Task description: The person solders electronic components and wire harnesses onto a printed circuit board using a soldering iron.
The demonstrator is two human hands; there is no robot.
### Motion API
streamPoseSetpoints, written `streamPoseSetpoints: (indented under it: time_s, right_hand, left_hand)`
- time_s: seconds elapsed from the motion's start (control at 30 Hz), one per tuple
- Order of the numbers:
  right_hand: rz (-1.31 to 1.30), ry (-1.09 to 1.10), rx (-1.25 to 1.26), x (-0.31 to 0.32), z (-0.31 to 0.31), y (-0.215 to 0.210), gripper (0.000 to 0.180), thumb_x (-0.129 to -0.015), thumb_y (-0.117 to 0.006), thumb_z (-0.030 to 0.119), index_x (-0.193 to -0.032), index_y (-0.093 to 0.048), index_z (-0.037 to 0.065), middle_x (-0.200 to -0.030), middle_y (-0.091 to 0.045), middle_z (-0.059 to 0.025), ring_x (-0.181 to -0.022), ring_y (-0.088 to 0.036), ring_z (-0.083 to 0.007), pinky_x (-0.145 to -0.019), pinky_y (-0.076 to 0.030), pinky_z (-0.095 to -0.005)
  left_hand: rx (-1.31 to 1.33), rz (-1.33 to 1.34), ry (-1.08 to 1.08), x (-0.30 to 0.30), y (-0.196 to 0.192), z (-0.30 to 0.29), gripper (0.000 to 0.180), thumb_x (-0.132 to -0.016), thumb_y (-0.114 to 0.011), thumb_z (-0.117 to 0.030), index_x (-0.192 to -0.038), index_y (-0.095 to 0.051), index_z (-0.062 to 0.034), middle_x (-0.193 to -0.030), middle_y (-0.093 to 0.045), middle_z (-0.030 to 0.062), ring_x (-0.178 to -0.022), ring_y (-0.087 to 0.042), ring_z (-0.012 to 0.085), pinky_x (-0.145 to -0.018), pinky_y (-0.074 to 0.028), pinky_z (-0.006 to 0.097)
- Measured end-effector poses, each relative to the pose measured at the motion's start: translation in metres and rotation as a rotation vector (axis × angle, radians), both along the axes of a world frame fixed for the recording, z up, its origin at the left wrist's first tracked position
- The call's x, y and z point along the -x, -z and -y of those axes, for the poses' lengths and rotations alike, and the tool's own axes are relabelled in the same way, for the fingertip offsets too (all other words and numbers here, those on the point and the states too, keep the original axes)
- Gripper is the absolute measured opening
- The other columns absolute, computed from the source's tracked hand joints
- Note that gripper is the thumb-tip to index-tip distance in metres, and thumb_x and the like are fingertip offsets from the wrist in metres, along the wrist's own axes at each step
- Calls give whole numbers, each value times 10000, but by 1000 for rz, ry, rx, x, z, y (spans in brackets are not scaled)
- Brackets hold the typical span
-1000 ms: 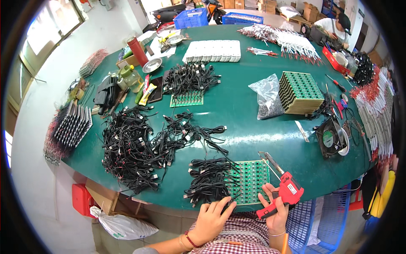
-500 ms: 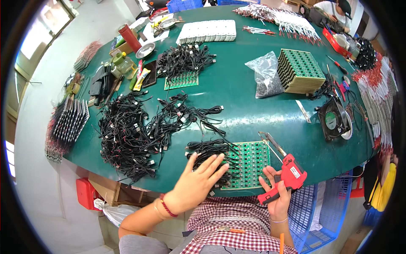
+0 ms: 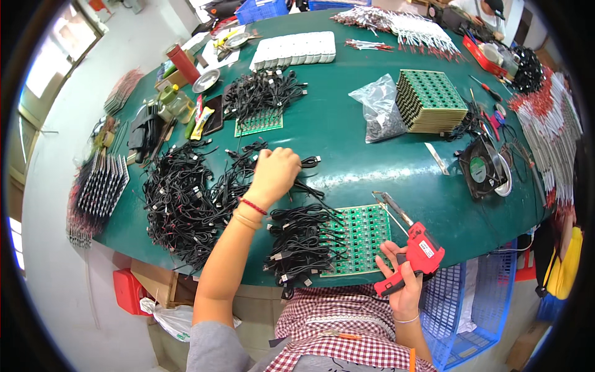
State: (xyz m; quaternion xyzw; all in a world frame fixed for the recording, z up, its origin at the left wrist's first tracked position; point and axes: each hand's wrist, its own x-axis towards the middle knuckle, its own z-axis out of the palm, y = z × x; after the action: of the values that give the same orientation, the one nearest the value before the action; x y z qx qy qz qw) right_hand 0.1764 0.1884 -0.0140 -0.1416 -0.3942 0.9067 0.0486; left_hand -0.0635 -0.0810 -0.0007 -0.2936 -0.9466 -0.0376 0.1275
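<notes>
My right hand (image 3: 403,279) is wrapped round the handle of a red and black soldering gun (image 3: 423,249), its metal tip pointing up and left over the green circuit board panel (image 3: 362,232). Some of that hand's fingers stick out loosely by the panel's right edge. A bundle of black USB cables (image 3: 297,239) lies along the panel's left side, with wire ends reaching onto it. My left hand (image 3: 277,170) is beyond this bundle, closed and facing down among loose black cables (image 3: 238,170). Its fingertips are mostly hidden, so what they pinch cannot be made out.
A large cable heap (image 3: 180,204) lies left. Farther back are another cabled panel (image 3: 260,123), a plastic bag (image 3: 379,111) and a stack of circuit boards (image 3: 432,102). A small fan (image 3: 480,167) stands right. A blue crate (image 3: 471,310) sits below the table edge.
My left hand has lifted off the bundle beside the panel and moved forward to the loose cables, its spread fingers now closed. My right hand keeps the soldering gun nearly where it was.
</notes>
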Motion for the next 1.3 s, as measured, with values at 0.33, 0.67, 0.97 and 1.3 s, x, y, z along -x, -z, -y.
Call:
streamPoseSetpoints:
  time_s: [0.33,0.67,0.97,1.3]
  right_hand:
    - [15,15,0,-4,0,-4,350,-906,-590,155,-1200,-457,20,-1247,-521,-219,-1204,-506,-349,-1011,-436,-507]
    - [113,-63,-308,-1,21,-55,297,-823,-637,-26,-1103,-545,2,-952,-639,-101,-868,-629,-183,-773,-518,-325]
    - [195,-153,-365,7,19,-46,410,-797,-651,-37,-1174,-497,5,-876,-627,-68,-796,-600,-138,-726,-486,-283]
    - [207,-323,-409,-2,4,-39,225,-836,-653,27,-1050,-587,6,-872,-638,-26,-769,-592,-95,-687,-484,-259]
  left_hand:
    - [-1494,314,-151,-12,-100,75,154,-964,-426,-121,-976,-542,-20,-700,-549,8,-558,-523,54,-497,-398,213]
    - [-934,1111,3,-182,-50,-80,148,-867,-590,-98,-782,-512,-6,-570,-496,-2,-540,-409,37,-457,-323,249]
    - [-1067,1142,-108,-206,-39,-94,98,-824,-598,-9,-771,-516,-3,-596,-540,-17,-523,-436,3,-450,-320,207]
    - [-1062,1141,-56,-214,-29,-92,59,-881,-574,-8,-883,-519,13,-696,-595,1,-632,-514,16,-533,-401,193]
